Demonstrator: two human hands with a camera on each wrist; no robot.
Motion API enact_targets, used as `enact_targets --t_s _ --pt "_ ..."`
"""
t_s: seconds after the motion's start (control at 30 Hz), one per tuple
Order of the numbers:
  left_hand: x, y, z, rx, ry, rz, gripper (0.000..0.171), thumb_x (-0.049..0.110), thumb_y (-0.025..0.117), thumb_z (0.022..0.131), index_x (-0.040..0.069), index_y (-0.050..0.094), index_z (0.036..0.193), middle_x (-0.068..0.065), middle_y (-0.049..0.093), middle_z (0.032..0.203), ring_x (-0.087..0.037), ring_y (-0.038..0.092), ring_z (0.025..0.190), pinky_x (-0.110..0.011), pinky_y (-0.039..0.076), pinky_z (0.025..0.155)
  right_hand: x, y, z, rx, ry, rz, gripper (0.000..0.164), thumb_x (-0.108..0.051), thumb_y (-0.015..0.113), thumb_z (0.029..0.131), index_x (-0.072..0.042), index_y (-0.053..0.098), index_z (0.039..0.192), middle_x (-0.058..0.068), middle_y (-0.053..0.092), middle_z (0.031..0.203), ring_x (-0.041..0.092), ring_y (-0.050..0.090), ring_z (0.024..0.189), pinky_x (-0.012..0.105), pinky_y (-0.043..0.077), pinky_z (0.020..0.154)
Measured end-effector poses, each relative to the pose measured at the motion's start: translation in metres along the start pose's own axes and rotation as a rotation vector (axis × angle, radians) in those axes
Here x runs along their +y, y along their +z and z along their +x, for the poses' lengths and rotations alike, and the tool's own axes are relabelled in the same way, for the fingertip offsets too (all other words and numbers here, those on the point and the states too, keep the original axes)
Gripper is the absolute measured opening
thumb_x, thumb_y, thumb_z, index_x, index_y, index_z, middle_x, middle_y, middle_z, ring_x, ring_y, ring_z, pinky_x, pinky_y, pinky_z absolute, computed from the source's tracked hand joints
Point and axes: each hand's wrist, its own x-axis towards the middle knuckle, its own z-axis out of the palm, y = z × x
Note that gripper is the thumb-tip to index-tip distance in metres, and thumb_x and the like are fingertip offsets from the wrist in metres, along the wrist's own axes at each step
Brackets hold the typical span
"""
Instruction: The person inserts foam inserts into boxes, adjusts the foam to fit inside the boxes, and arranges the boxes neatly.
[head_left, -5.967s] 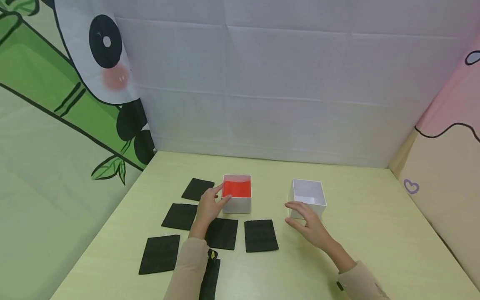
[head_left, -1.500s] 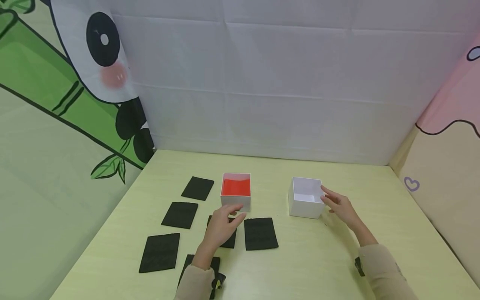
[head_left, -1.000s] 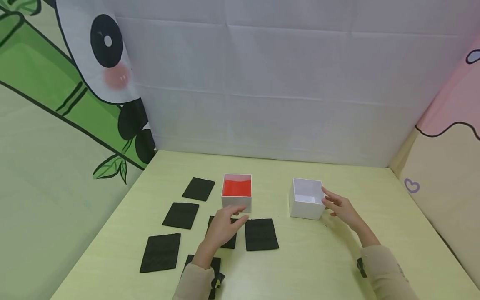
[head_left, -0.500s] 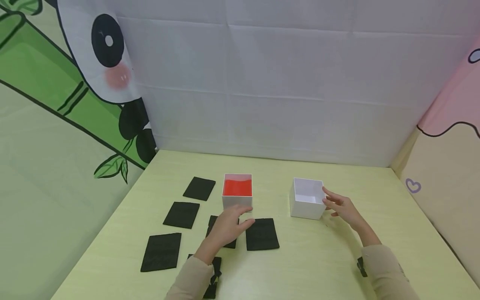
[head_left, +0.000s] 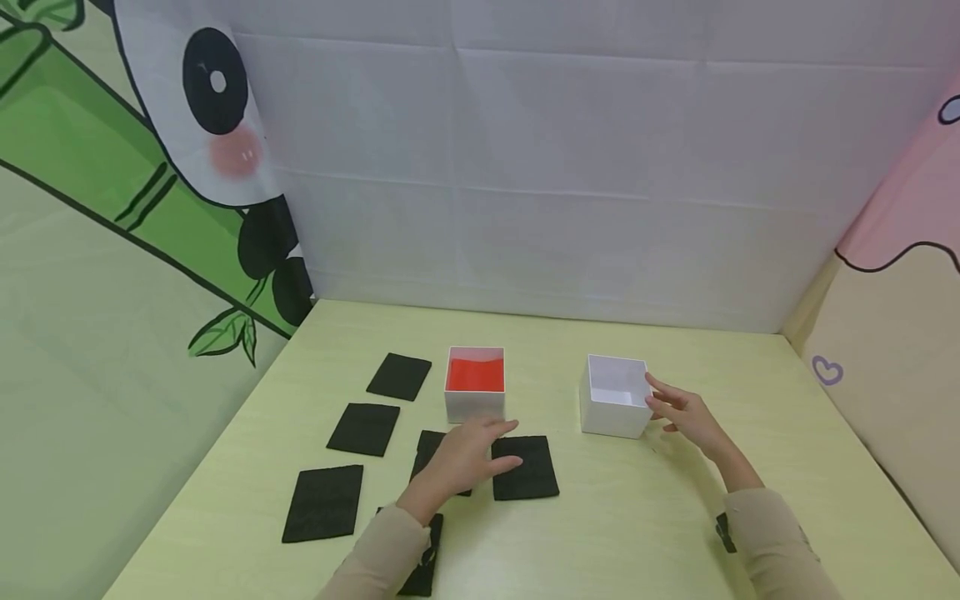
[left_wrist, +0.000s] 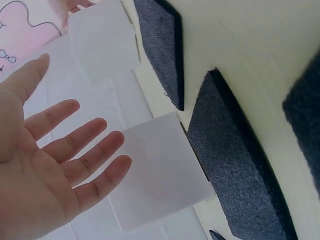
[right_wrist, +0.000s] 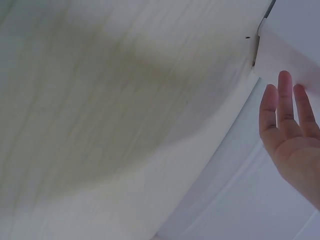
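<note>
My left hand (head_left: 468, 454) hovers with fingers spread over the black square pads, in front of a white box (head_left: 476, 407) with a red layer inside. It holds nothing. In the left wrist view the fingers of this hand (left_wrist: 82, 155) reach out beside that box (left_wrist: 160, 175). One black pad (head_left: 527, 468) lies partly under the left fingertips in the head view. On the right, my right hand (head_left: 692, 421) has its fingertips at the right side of a second white box (head_left: 611, 418), whose visible inside is bare. The right wrist view shows its extended fingers (right_wrist: 284, 95) against the box wall (right_wrist: 282, 55).
More black pads lie to the left on the pale table (head_left: 600, 533): one at the back (head_left: 399, 377), one in the middle (head_left: 363, 429), one nearer (head_left: 322, 503). Another pad (head_left: 426, 567) is partly under the left sleeve. A white cloth backdrop (head_left: 525, 167) rises behind.
My left hand has gone from the red-layered box's left rim to in front of it, then drifted right over the pads. My right hand moved from the other box's front to its right side.
</note>
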Motion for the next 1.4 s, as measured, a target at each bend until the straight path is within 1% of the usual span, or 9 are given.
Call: enact_targets --t_s 0.1,0.2,0.3,0.37,0.53,0.83,1.03,1.13,1.4 --pt "0.000 0.002 0.000 -0.033 0.010 0.019 0.061 0.045 0.063 0.079 0.016 0.048 0.130 -0.007 0.049 0.125 -0.024 0.045 0.113 -0.041 0.041 0.087 0.000 0.000 0.000 -0.001 0.001 0.000 0.054 -0.022 0.049 0.093 -0.003 0.027 0.138 0.033 0.039 0.127 0.021 0.058 0.086 0.038 0.048 0.067" --pt "0.000 0.005 0.001 -0.055 0.038 0.033 0.064 0.049 0.062 0.078 0.017 0.046 0.132 -0.009 0.046 0.128 -0.025 0.043 0.115 -0.042 0.039 0.090 0.000 0.000 0.000 0.002 0.001 -0.004 0.054 -0.022 0.049 0.093 -0.003 0.028 0.138 0.033 0.039 0.126 0.020 0.058 0.085 0.038 0.048 0.067" --pt "-0.002 0.011 0.002 -0.073 0.070 0.070 0.067 0.052 0.060 0.078 0.018 0.045 0.133 -0.010 0.044 0.131 -0.027 0.041 0.117 -0.043 0.037 0.092 0.000 0.000 0.001 0.009 -0.003 -0.014 0.054 -0.022 0.050 0.093 -0.002 0.029 0.138 0.033 0.040 0.125 0.023 0.058 0.085 0.038 0.048 0.066" --pt "-0.002 0.015 0.003 -0.087 0.075 0.093 0.068 0.053 0.060 0.077 0.020 0.044 0.133 -0.011 0.042 0.132 -0.027 0.039 0.118 -0.044 0.036 0.092 0.000 0.001 0.001 0.011 -0.003 -0.017 0.054 -0.022 0.050 0.092 -0.001 0.029 0.137 0.033 0.041 0.124 0.027 0.058 0.086 0.038 0.048 0.066" --pt "-0.003 0.020 0.005 -0.123 0.070 0.137 0.069 0.054 0.060 0.077 0.022 0.042 0.135 -0.011 0.040 0.134 -0.027 0.037 0.120 -0.045 0.036 0.092 0.000 0.001 0.001 0.011 0.000 -0.022 0.054 -0.023 0.050 0.092 -0.002 0.029 0.137 0.033 0.041 0.125 0.027 0.058 0.086 0.037 0.047 0.065" --pt "-0.004 0.028 0.010 -0.189 0.081 0.229 0.071 0.055 0.060 0.076 0.025 0.038 0.137 -0.011 0.039 0.134 -0.028 0.039 0.118 -0.045 0.035 0.092 0.000 0.001 0.001 0.019 0.001 -0.023 0.054 -0.023 0.051 0.092 -0.001 0.030 0.137 0.033 0.042 0.124 0.027 0.058 0.085 0.036 0.048 0.065" --pt "-0.001 0.032 0.012 -0.246 0.069 0.303 0.074 0.056 0.060 0.075 0.031 0.033 0.139 -0.011 0.038 0.135 -0.029 0.040 0.117 -0.045 0.035 0.092 0.001 0.001 0.002 0.025 0.001 -0.024 0.054 -0.023 0.051 0.092 -0.001 0.030 0.136 0.033 0.043 0.122 0.021 0.059 0.082 0.036 0.048 0.064" --pt "0.001 0.032 0.012 -0.256 0.074 0.339 0.075 0.057 0.060 0.074 0.034 0.031 0.139 -0.011 0.037 0.135 -0.028 0.040 0.115 -0.044 0.035 0.092 0.001 0.001 0.002 0.023 0.007 -0.024 0.054 -0.023 0.051 0.092 -0.002 0.030 0.137 0.033 0.042 0.123 0.019 0.058 0.081 0.036 0.047 0.065" --pt "0.002 0.037 0.014 -0.257 0.077 0.427 0.073 0.059 0.059 0.074 0.037 0.030 0.138 -0.013 0.039 0.132 -0.027 0.040 0.114 -0.040 0.035 0.092 0.001 0.001 0.002 0.016 0.016 -0.014 0.055 -0.023 0.051 0.092 -0.002 0.030 0.137 0.032 0.042 0.124 0.023 0.058 0.084 0.037 0.047 0.066"
